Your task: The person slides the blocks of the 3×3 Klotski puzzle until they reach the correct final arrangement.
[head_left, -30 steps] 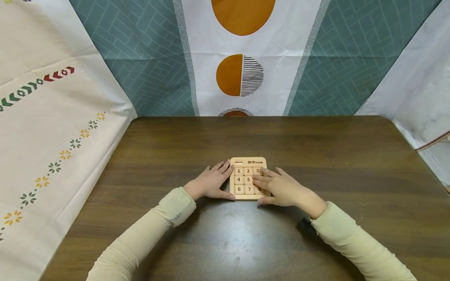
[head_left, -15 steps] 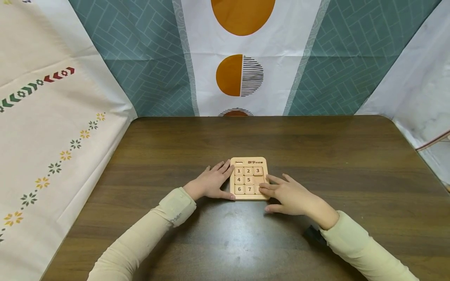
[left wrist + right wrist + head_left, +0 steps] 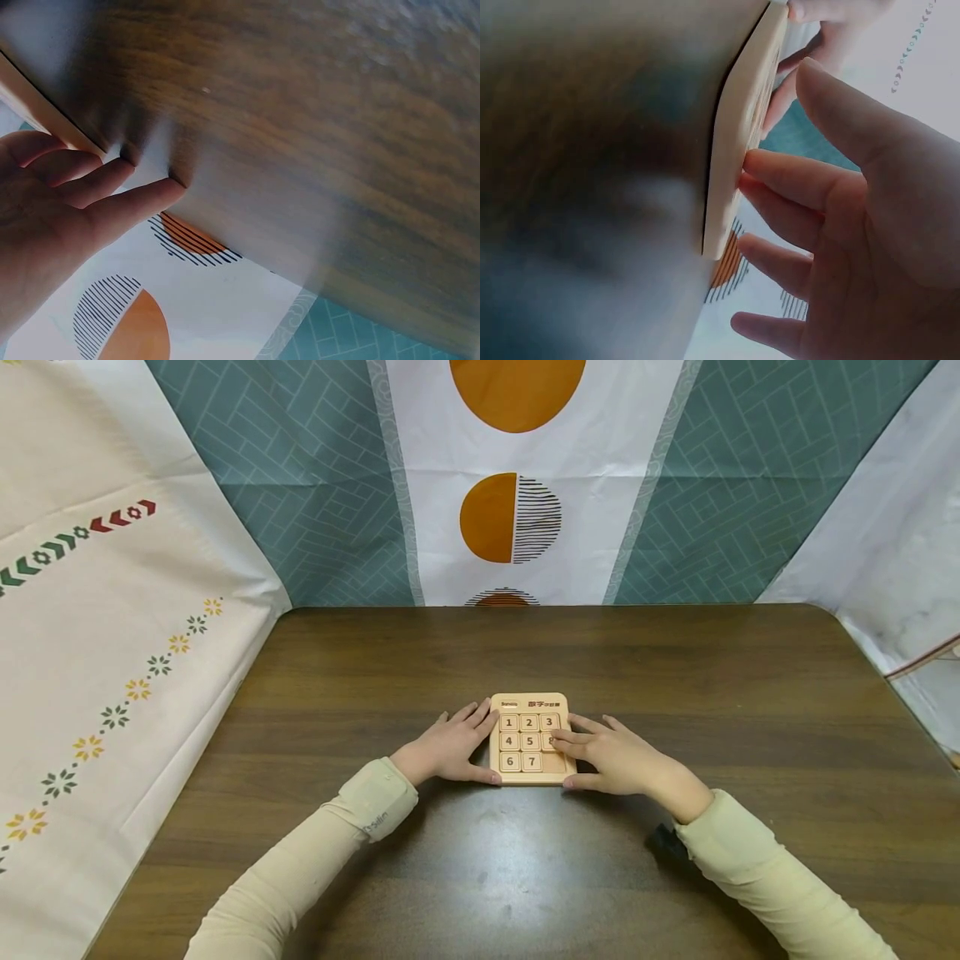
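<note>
Pale rectangular wooden number-puzzle board (image 3: 536,779) lies flat on the dark brown wood table (image 3: 420,660), between the hands. Left hand (image 3: 448,753): fingers straight, touching its left edge, no grip. Right hand (image 3: 622,762): fingers extended, fingertip on square wooden tile 8 (image 3: 547,743), just beyond the bare near-right slot (image 3: 553,763). Step looks like tile sliding; next move probably needs a light fingertip push, board steady.
</note>
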`<state>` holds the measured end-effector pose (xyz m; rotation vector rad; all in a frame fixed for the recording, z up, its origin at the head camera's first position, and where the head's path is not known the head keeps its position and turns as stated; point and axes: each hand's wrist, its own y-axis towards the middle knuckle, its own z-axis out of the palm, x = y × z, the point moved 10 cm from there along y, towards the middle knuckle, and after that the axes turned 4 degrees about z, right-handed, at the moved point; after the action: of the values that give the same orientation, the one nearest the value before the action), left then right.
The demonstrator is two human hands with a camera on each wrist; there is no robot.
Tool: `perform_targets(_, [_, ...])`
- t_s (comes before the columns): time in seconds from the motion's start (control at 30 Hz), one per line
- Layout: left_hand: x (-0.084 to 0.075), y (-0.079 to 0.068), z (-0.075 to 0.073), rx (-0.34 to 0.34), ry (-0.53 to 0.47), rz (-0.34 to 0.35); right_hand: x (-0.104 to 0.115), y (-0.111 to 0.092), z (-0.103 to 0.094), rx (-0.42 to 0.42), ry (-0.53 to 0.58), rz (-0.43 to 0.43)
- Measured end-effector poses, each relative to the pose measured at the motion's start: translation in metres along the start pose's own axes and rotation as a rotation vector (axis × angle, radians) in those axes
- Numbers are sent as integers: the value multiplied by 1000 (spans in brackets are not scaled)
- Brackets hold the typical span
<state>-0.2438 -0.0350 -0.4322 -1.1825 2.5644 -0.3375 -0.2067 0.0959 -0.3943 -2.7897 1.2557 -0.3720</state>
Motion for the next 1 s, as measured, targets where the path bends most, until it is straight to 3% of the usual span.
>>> perform_targets(0.13, [0,0,0,0,6,3,2,0,-1,-7,-2,-4])
perform_targets(0.43, [-1,0,-1,5,4,-2,32,-6,7,50,31,-104])
perform_targets(0.8, [0,0,-2,10,-5,-1,15,-18,3,79,54,-46])
perform_targets(1.0, [-1,0,-2,17,-6,-1,25,-14,1,52,25,-84])
